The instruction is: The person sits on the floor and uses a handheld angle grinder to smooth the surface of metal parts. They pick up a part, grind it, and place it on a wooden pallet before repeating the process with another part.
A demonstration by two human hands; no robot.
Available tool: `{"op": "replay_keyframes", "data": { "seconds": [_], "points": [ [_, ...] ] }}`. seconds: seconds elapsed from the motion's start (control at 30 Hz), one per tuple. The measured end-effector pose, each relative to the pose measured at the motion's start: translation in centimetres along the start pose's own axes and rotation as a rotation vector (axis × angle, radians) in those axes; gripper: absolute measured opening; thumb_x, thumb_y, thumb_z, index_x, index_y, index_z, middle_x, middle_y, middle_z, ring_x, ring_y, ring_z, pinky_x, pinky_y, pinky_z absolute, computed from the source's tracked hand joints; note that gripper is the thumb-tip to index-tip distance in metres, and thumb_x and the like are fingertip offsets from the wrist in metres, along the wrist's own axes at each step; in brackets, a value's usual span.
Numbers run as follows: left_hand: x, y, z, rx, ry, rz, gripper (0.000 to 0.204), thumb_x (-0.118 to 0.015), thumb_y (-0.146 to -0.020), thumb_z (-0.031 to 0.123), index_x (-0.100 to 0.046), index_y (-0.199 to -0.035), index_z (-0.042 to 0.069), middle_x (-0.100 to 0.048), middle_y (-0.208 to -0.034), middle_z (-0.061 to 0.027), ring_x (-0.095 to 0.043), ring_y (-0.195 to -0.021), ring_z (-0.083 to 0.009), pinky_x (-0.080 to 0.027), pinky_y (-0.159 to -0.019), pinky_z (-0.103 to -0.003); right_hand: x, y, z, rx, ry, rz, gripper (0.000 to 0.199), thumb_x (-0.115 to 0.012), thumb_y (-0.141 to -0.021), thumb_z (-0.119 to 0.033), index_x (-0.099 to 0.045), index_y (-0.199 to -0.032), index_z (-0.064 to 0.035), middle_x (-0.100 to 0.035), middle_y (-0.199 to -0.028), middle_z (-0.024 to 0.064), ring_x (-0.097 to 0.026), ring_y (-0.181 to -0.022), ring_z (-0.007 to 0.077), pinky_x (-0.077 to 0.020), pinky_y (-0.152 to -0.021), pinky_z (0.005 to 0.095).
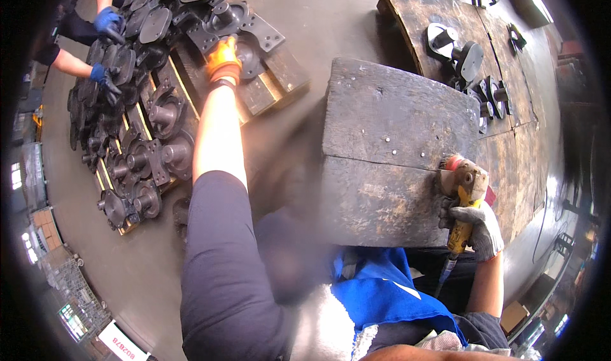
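My left arm stretches out to a slatted wooden pallet (pixel 280 84) heaped with dark metal parts. My left hand (pixel 224 58), in an orange glove, is closed on a dark flanged metal part (pixel 249 60) near the pallet's corner; its fingertips are partly hidden. My right hand (pixel 480 227), in a whitish-grey glove, wraps round the yellow body of an angle grinder (pixel 468 192). The grinder's head, with a reddish bristly brush (pixel 453 163), rests at the right edge of a worn dark wooden block (pixel 388 138). A hose runs down from its handle.
At the upper left, a co-worker's blue-gloved hands (pixel 105 81) reach into the heaped parts. A larger wooden platform (pixel 515 144) at the right bears several flanged metal parts (pixel 471 62). Wire cages (pixel 73 284) and boxes stand at the far left.
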State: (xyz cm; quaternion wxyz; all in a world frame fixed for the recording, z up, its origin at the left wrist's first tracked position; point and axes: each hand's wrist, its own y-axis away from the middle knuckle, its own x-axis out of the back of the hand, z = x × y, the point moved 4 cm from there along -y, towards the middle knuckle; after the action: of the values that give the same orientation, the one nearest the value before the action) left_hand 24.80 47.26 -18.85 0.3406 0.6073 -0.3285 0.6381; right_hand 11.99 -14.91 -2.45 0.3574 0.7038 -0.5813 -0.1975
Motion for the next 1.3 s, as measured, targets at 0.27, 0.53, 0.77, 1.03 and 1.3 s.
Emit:
{"op": "replay_keyframes", "data": {
  "seconds": [0.27,0.53,0.77,1.03,1.3],
  "points": [
    [3.3,1.3,-1.7,0.429,0.067,0.105,0.069,-0.078,-0.074,0.044,-0.046,-0.132,0.023,-0.06,-0.124,-0.0093,-0.061,-0.113,-0.037,-0.052,-0.089,-0.05,0.1,-0.2,0.4,0.001,-0.028,-0.054,0.048,-0.066,-0.076,-0.01,-0.054,-0.12,0.0054,-0.065,-0.094,0.0112,-0.065,-0.076,0.0215,-0.0571,-0.07,0.0362],
    [8.0,23.7,-20.8,0.371,0.164,0.465,0.069,-0.073,-0.071,0.046,-0.056,-0.121,0.002,-0.064,-0.109,-0.0244,-0.062,-0.1,-0.0425,-0.049,-0.088,-0.049,-2.0,1.2,-0.5,0.073,0.072,-0.05,0.031,-0.066,-0.08,-0.017,-0.062,-0.103,0.0025,-0.064,-0.082,0.0079,-0.062,-0.07,0.0189,-0.0515,-0.065,0.0304],
    [4.2,60.1,-37.5,1.051,-0.099,0.182,0.063,-0.071,-0.075,0.042,-0.055,-0.122,0.003,-0.065,-0.111,-0.0216,-0.063,-0.101,-0.0398,-0.051,-0.086,-0.047,2.0,-3.2,3.5,0.138,-0.095,-0.223,0.022,-0.065,-0.089,-0.021,-0.062,-0.103,-0.004,-0.066,-0.088,0.0061,-0.065,-0.077,0.02,-0.0545,-0.072,0.0324],
    [-9.6,92.5,-34.1,1.723,0.062,-0.262,0.065,-0.065,-0.081,0.051,-0.053,-0.129,0.008,-0.063,-0.125,-0.0115,-0.061,-0.114,-0.0302,-0.049,-0.092,-0.04,-0.1,-3.7,3.0,0.146,-0.054,-0.331,0.027,-0.061,-0.092,-0.023,-0.062,-0.112,-0.0042,-0.067,-0.099,0.0066,-0.065,-0.09,0.0203,-0.054,-0.081,0.0325],
    [-18.7,93.5,-29.4,0.902,-0.103,-1.163,0.046,-0.057,-0.093,0.028,-0.051,-0.137,0.016,-0.06,-0.132,-0.0025,-0.054,-0.126,-0.0183,-0.047,-0.096,-0.033,-1.5,-3.7,3.2,0.2,-0.094,-0.337,0.038,-0.057,-0.096,-0.024,-0.051,-0.133,-0.0147,-0.066,-0.109,0.0058,-0.065,-0.09,0.0198,-0.0561,-0.075,0.0333]
  ]
}}
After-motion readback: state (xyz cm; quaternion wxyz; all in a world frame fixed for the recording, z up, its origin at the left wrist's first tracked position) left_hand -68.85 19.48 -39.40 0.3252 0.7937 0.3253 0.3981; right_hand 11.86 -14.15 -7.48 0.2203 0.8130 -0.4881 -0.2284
